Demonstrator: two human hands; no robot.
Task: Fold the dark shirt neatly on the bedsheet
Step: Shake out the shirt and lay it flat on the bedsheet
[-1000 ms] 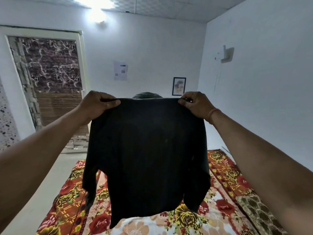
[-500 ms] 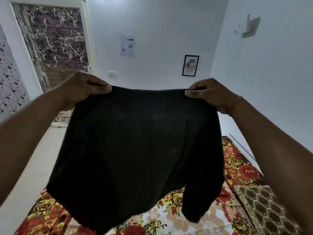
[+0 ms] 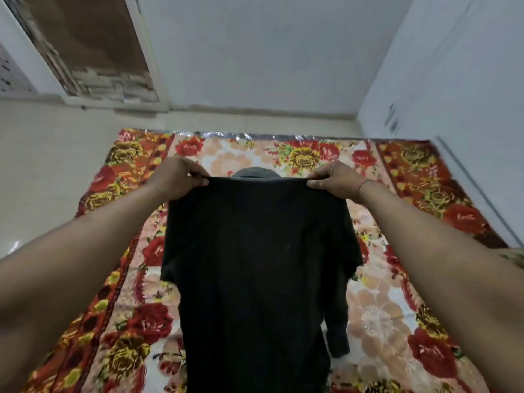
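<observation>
A dark shirt (image 3: 255, 265), near black and of plain, unpatterned cloth, hangs full length in the air above a floral bedsheet (image 3: 382, 307), its back or front panel (which one cannot be told) facing the camera. The garment's top edge is stretched taut and level; a paler grey collar (image 3: 256, 173) curves up behind it at 12 o'clock. Short sleeves droop at either side, the one at 3 o'clock ending in a loose fold, and a narrower strip of cloth dangles lower down at 4 o'clock. The hem runs out of view at 6 o'clock.

The left hand (image 3: 177, 180) pinches the shirt's shoulder at 11 o'clock, thumb beneath and fingers curled over the edge. The right hand (image 3: 336, 180) is closed on the opposite shoulder at 1 o'clock in the same way, a thin thread band (image 3: 364, 185) around its wrist. The two hands are held well apart, at the same height, with the shirt spanning the gap between them. Both forearms are bare and reach forward from the lower corners, nearly straight.

The bedsheet, printed with red and yellow roses on a pale ground, lies spread flat on a light floor (image 3: 56, 165) beside a white wall (image 3: 453, 80).
</observation>
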